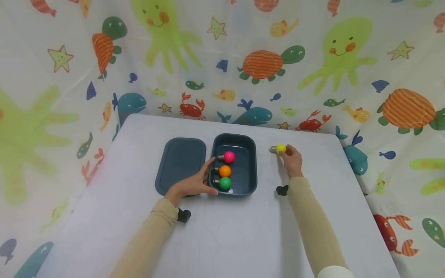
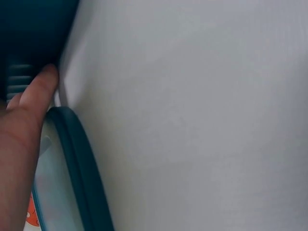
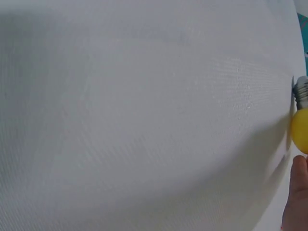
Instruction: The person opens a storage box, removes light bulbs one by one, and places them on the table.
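Note:
A dark blue-grey box (image 1: 250, 170) holds a pink bulb (image 1: 228, 156), an orange bulb (image 1: 225, 171) and a green bulb (image 1: 225, 183), lined up along its left side with their screw bases to the left. My left hand (image 1: 192, 183) rests against the left wall of the box, thumb and fingers spread; in the left wrist view a fingertip touches the wall. Right of the box, my right hand (image 1: 292, 160) pinches the round end of a yellow bulb (image 1: 281, 148), whose metal base points left. Only part of this bulb shows at the edge of the right wrist view.
A flat matching lid (image 1: 179, 162) lies left of the box, beneath and beside my left hand. All of it is on a white-covered table (image 1: 236, 239). A curtain (image 1: 215, 88) printed with sea animals hangs behind and at both sides.

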The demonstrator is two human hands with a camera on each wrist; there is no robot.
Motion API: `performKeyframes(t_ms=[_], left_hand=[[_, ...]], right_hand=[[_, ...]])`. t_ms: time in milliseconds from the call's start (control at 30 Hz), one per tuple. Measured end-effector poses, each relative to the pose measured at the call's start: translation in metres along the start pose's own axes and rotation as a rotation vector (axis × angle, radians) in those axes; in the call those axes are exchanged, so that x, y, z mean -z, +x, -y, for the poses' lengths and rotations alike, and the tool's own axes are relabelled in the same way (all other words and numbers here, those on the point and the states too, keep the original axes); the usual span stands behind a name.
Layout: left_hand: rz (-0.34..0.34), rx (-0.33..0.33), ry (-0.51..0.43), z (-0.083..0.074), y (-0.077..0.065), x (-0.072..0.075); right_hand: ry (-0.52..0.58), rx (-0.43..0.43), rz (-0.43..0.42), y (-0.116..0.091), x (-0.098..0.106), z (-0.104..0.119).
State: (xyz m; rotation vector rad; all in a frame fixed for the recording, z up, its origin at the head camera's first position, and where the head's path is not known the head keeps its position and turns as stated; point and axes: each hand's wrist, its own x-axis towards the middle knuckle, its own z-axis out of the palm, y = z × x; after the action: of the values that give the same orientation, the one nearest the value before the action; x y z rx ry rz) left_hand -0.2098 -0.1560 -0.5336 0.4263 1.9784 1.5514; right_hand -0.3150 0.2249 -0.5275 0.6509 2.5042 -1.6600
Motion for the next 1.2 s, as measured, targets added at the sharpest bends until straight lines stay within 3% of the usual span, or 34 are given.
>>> performKeyframes(t_ms=[233, 500, 933, 1200], left_hand=[[0.006, 0.0, -0.003, 0.0, 0.0, 0.0], [0.006, -0.005, 0.0, -0.002, 0.0, 0.001], [-0.005, -0.001, -0.007, -0.001, 0.001, 0.001], [-0.011, 0.016, -0.019, 0.003, 0.003, 0.001]], right_hand=[[-0.03, 0.009, 0.0, -0.003, 0.008, 0.008], [0.009, 0.072, 0.013, -0.009, 0.004, 0.034], [0.042, 0.24, 0.222, -0.035, -0.051, 0.081], [0.007, 0.218, 0.301, -0.053, -0.082, 0.098]])
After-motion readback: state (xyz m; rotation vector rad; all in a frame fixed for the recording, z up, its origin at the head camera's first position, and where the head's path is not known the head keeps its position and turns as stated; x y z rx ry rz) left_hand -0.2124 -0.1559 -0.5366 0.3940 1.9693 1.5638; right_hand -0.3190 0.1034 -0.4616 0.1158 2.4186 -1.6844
